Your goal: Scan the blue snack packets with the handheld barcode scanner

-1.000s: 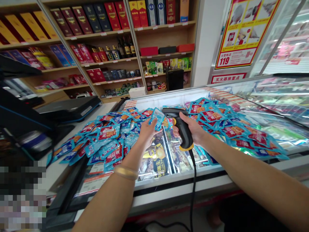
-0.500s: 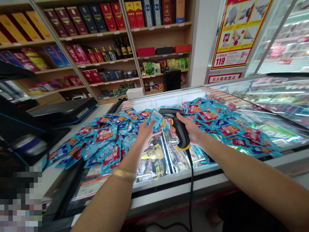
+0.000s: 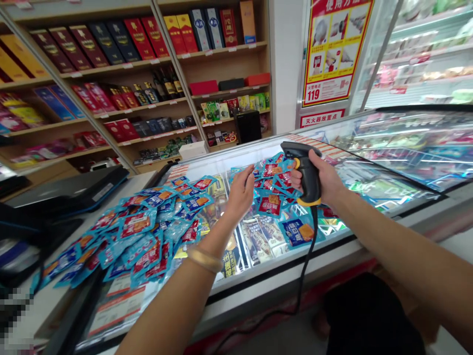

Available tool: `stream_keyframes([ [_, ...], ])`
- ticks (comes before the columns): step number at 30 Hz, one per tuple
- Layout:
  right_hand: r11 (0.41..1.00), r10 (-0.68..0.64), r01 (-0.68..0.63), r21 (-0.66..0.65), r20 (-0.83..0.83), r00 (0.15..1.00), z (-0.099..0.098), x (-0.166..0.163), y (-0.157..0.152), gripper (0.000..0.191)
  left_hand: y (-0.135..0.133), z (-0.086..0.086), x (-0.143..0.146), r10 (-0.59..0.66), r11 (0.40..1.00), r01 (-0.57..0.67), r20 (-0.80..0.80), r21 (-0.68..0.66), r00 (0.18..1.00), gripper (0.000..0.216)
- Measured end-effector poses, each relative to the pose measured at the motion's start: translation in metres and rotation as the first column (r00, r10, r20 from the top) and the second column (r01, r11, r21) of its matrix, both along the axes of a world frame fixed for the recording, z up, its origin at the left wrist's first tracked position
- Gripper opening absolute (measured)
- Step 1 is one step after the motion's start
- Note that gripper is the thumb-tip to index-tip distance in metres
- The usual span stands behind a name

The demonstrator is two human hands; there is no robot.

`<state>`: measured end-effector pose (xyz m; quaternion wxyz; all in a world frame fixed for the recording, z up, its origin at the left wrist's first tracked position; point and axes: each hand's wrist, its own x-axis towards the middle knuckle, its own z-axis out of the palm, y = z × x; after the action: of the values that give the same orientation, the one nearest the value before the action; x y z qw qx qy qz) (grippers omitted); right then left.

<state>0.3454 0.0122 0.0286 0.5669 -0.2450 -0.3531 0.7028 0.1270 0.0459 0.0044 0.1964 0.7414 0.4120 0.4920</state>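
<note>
In my right hand (image 3: 327, 180) is a black and yellow barcode scanner (image 3: 309, 182), its fingers wrapped around the handle. The scanner's head points left and its cable hangs down over the freezer's front edge. My left hand (image 3: 242, 190), with a gold bangle at the wrist, is over the middle of the glass-topped freezer (image 3: 254, 256), fingers closed together. What they hold, if anything, is hidden. Blue-edged snack packets (image 3: 273, 203) lie between and behind my hands. A larger heap of such packets (image 3: 138, 224) spreads to the left. One blue packet (image 3: 297, 232) lies near the front edge.
Packaged goods show through the freezer glass. At left, a dark flat device (image 3: 99, 190) rests on a counter. Behind are shelves with boxed goods (image 3: 138, 37) and bottles, a white box (image 3: 193, 150), and a red and yellow poster (image 3: 334, 54).
The view has turned right. The scanner has moved right, away from my left hand. The packet in my left fingers no longer shows there. The right-hand heap looks smaller, with more glass exposed.
</note>
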Motion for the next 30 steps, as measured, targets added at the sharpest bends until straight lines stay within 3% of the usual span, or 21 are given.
stream_keyframes([
  [3,0.996,-0.084,0.084,-0.003,0.018,0.996,-0.001,0.031,-0.003,0.038,0.006,0.002,0.038,0.001,0.996,0.013,-0.152,0.088,0.988,0.042],
  [7,0.988,-0.153,0.153,-0.012,0.03,0.988,-0.005,0.056,-0.006,0.041,0.013,-0.005,0.074,0.002,0.995,0.038,-0.399,0.092,0.917,0.044],
  [11,0.982,-0.185,0.186,-0.028,0.036,0.982,-0.01,0.064,-0.007,0.043,0.016,-0.013,0.085,-0.037,0.999,0.046,-0.509,0.006,0.86,0.047],
  [15,0.981,-0.189,0.189,-0.046,0.003,0.982,-0.008,0.063,-0.006,0.042,0.015,-0.01,0.078,-0.024,1.0,0.025,-0.525,-0.006,0.851,0.049],
  [21,0.993,-0.12,0.12,0.001,0.001,0.993,0.003,0.037,-0.004,0.04,0.007,0.003,0.034,0.041,0.999,-0.034,-0.543,0.022,0.839,0.053],
  [25,1.0,-0.021,0.021,0.002,0.016,1.0,0.011,-0.003,-0.002,0.042,0.003,0.008,-0.03,0.108,0.994,-0.097,-0.566,0.049,0.817,0.057],
  [30,0.99,0.144,-0.144,0.004,-0.008,0.99,0.015,-0.07,0.005,0.043,-0.001,0.004,-0.111,0.312,0.932,-0.358,-0.614,0.05,0.726,0.059],
])
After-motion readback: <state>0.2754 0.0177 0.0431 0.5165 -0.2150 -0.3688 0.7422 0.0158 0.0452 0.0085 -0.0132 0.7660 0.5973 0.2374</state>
